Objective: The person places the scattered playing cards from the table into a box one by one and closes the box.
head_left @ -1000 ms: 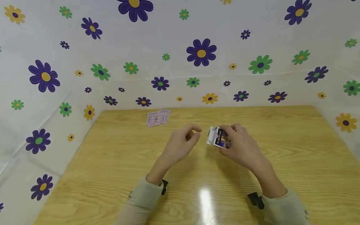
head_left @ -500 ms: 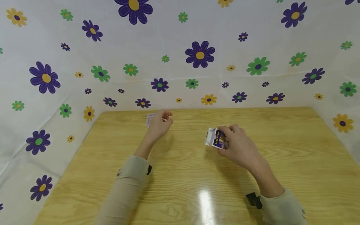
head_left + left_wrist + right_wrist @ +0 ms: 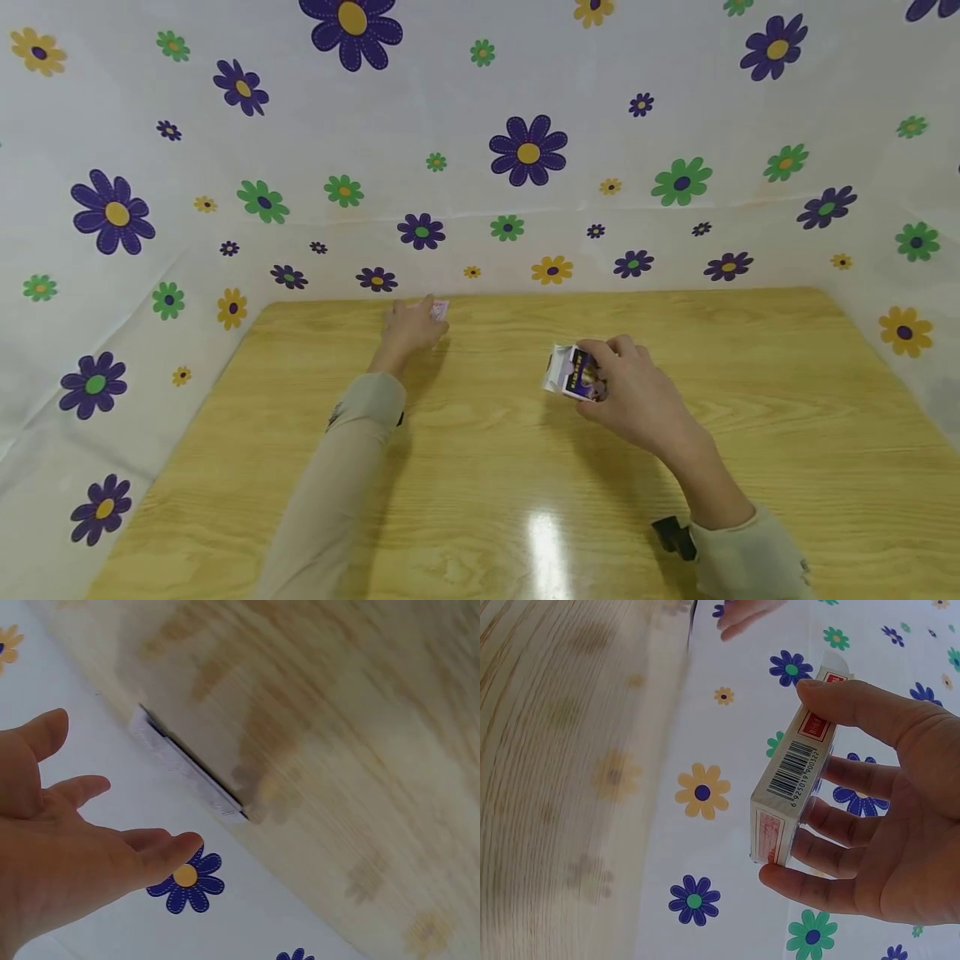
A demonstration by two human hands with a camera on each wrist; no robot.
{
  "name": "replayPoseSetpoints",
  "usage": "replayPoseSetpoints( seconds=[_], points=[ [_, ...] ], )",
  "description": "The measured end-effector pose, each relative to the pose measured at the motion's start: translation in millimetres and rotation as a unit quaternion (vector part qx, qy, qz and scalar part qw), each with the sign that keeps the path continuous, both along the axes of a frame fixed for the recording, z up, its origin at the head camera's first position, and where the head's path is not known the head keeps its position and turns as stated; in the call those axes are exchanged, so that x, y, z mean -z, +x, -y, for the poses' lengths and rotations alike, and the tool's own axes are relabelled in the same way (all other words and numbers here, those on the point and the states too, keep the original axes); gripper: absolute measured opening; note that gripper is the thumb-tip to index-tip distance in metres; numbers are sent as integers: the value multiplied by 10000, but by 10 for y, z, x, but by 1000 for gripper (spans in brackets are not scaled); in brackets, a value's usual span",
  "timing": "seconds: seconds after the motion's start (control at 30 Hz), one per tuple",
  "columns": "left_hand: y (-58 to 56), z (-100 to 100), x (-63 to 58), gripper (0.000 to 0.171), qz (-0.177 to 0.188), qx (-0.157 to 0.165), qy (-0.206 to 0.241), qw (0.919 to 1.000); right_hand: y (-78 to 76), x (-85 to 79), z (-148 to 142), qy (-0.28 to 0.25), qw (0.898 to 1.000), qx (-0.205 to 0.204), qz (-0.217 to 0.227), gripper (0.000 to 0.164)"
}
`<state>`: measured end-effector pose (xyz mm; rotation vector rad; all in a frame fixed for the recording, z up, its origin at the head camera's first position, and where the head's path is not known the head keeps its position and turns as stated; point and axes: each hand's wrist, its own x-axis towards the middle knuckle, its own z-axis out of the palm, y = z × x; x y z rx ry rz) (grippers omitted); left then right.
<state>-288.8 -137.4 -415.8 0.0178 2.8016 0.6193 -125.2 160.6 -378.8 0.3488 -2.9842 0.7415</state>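
Just above a small pile of playing cards (image 3: 440,310) at the table's back left hovers my left hand (image 3: 409,328), which hides most of the pile in the head view. The left wrist view has this hand (image 3: 90,847) with fingers apart, nothing in its grasp, and a gap between it and the cards (image 3: 189,771). My right hand (image 3: 639,398) holds a card box (image 3: 579,374) over the table, its open flap end pointing left. From the right wrist, the thumb and fingers grip the box (image 3: 791,776) by its edges, with a barcode side showing.
The wooden table (image 3: 480,467) runs back to a white cloth (image 3: 465,108) printed with flowers, which rises behind it and at both sides. A black wrist mount (image 3: 673,537) sits below the right sleeve.
My left hand has moved from near the box to the back left, over the cards, and its fingers have spread. The right hand still holds the box in nearly the same place.
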Motion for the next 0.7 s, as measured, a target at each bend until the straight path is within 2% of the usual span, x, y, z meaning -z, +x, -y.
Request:
replayPoseSetpoints(
  seconds=[0.1,0.2,0.3,0.43,0.57,0.7],
  points=[
    [-7,34,55,66,163,185,-156,9996,3,-5,-10,-12,10000,8,8,73],
    [20,69,114,63,292,326,-116,9990,2,-16,-26,-13,10000,12,-16,73],
    [54,107,163,61,264,392,-171,9987,3,-19,-22,-23,10000,-1,-40,73],
    [54,114,189,52,27,354,-488,9982,0,-20,-23,-11,10000,-11,-74,72],
    [58,131,175,42,-96,170,-834,9963,3,-18,-27,-6,10000,-20,-78,72],
    [76,196,179,37,-180,-35,-787,9967,8,-10,-29,-40,9999,-38,-103,72]
  ],
)
